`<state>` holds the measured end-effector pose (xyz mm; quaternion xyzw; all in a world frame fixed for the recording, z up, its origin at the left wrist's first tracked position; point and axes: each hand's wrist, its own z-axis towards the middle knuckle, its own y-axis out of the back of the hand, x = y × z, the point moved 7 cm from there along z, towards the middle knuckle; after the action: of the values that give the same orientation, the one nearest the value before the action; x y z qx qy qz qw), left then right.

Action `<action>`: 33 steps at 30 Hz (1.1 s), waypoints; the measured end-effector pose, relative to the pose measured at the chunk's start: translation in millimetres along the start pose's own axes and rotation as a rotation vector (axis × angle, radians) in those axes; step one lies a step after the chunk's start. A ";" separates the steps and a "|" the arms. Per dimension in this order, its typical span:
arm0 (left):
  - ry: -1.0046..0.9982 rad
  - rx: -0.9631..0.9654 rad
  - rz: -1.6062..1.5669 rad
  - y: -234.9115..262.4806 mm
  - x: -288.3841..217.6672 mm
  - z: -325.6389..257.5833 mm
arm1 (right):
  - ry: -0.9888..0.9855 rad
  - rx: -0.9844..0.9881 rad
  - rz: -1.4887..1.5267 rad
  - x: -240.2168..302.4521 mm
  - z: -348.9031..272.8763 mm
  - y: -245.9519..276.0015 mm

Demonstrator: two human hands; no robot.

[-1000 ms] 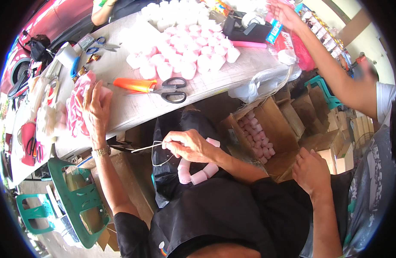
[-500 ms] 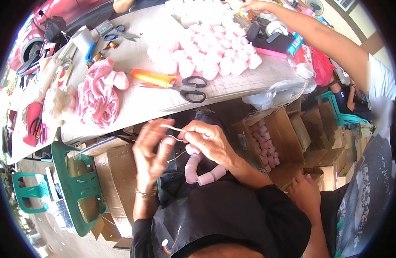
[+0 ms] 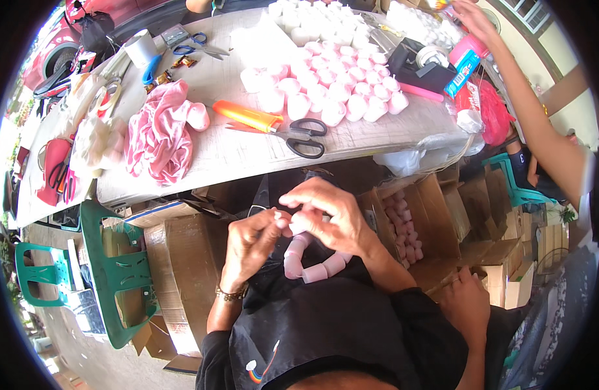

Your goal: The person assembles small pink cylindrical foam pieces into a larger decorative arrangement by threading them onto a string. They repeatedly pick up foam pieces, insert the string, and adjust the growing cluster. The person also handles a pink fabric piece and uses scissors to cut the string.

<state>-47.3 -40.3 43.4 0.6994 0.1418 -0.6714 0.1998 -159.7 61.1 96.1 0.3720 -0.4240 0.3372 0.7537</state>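
Note:
Over my lap, both hands meet at the upper end of a looped strand of pink cylinders (image 3: 316, 272) that look like small candles. My left hand (image 3: 249, 250) is closed, its thumb and forefinger pinching the pale string beside the topmost piece; most of the string is hidden by the fingers. My right hand (image 3: 338, 221) curls over from the other side, thumb and fingers around the top pink cylinder. The rest of the strand hangs in a curve against my black clothing (image 3: 312, 325).
Ahead, the white table (image 3: 228, 162) bears black-handled scissors (image 3: 306, 138), an orange sheath (image 3: 247, 116), a pink cloth (image 3: 163, 133) and many pink pieces (image 3: 342, 81). An open cardboard box (image 3: 429, 208) stands at right, a green chair (image 3: 120, 279) at left. Another person's arm (image 3: 527, 97) reaches over the far right.
My left hand has come in from an open, blurred position to pinch at the strand's top. The long string end between my hands is now mostly hidden. The other person's arm moved farther right.

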 end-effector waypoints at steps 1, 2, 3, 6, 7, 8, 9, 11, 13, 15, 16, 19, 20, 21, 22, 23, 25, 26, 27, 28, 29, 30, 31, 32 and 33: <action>-0.086 0.051 0.162 -4.7 -5.0 0.1 | 0.041 0.048 -0.003 3.5 0.9 -6.7; -0.154 0.046 0.212 -6.1 -9.4 -0.1 | 0.078 0.070 -0.054 6.7 0.5 -11.2; -0.191 0.058 0.276 -8.7 -11.7 -0.3 | 0.099 0.030 -0.072 8.1 1.0 -10.5; -0.055 0.007 0.079 -5.2 -4.5 -0.5 | 0.077 -0.068 -0.087 7.9 -2.1 -2.2; 0.030 -0.023 -0.101 -4.3 1.1 -1.4 | 0.002 -0.097 -0.090 3.5 -3.9 2.5; 0.053 -0.043 -0.208 -1.1 2.5 -1.8 | -0.134 -0.114 0.002 -5.7 -6.3 6.4; 0.099 -0.039 -0.288 -1.1 5.6 -2.4 | -0.224 -0.141 0.089 -11.6 -9.3 10.0; 0.071 -0.023 -0.324 1.2 4.4 -1.9 | -0.288 -0.205 0.268 -18.7 -10.7 15.2; 0.120 0.038 -0.448 -1.3 7.5 -2.4 | -0.279 -0.232 0.281 -20.9 -9.1 16.2; 0.109 0.106 -0.783 -7.3 4.8 -0.8 | -0.286 -0.233 0.175 -23.4 -6.6 14.8; 0.115 0.109 -0.877 -10.0 4.9 -0.1 | -0.257 -0.224 0.060 -22.4 -4.6 12.1; 0.094 0.051 -0.886 -12.7 5.5 4.2 | -0.100 -0.176 -0.228 -10.9 -2.6 1.7; 0.104 0.011 -0.825 -12.9 7.1 5.6 | -0.077 -0.145 -0.244 -9.4 -2.0 -2.2; 0.085 0.009 -0.788 -11.8 5.7 7.5 | -0.045 -0.122 -0.257 -6.6 -1.8 -4.6; 0.103 -0.050 -0.580 -11.5 8.0 8.7 | -0.012 -0.088 -0.277 -3.8 -1.5 -6.9; -0.019 -0.080 -0.304 -6.9 -0.6 10.7 | 0.001 -0.085 -0.292 -2.3 -1.1 -7.0; -0.390 -0.203 0.283 -3.8 -28.6 7.5 | 0.006 -0.061 -0.335 -1.2 0.1 -5.0; -0.459 -0.237 0.330 -2.9 -33.5 6.0 | -0.023 -0.072 -0.281 -3.2 0.5 -3.1; -0.514 -0.231 0.442 -5.7 -36.9 5.2 | -0.051 -0.068 -0.251 -5.6 0.8 -2.3; -0.523 -0.229 0.471 -5.8 -37.4 5.1 | -0.084 -0.073 -0.217 -8.8 1.1 -1.7; -0.515 -0.211 0.512 -7.1 -36.5 5.3 | -0.117 -0.076 -0.182 -11.6 0.3 -0.8; -0.522 -0.212 0.543 -7.7 -36.6 5.1 | -0.108 -0.074 -0.155 -12.1 0.2 -1.3; -0.520 -0.201 0.563 -8.7 -36.0 5.0 | -0.124 -0.081 -0.144 -13.9 -0.8 -0.9; -0.533 -0.210 0.572 -9.3 -36.4 4.8 | -0.136 -0.076 -0.132 -15.5 -1.8 -0.8; -0.539 -0.211 0.584 -10.3 -36.4 4.8 | -0.171 -0.067 -0.128 -18.8 -2.9 -1.0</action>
<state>-58.4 -31.0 78.6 0.4850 -0.0520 -0.7274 0.4826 -165.5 59.5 78.1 0.4004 -0.4731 0.2411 0.7468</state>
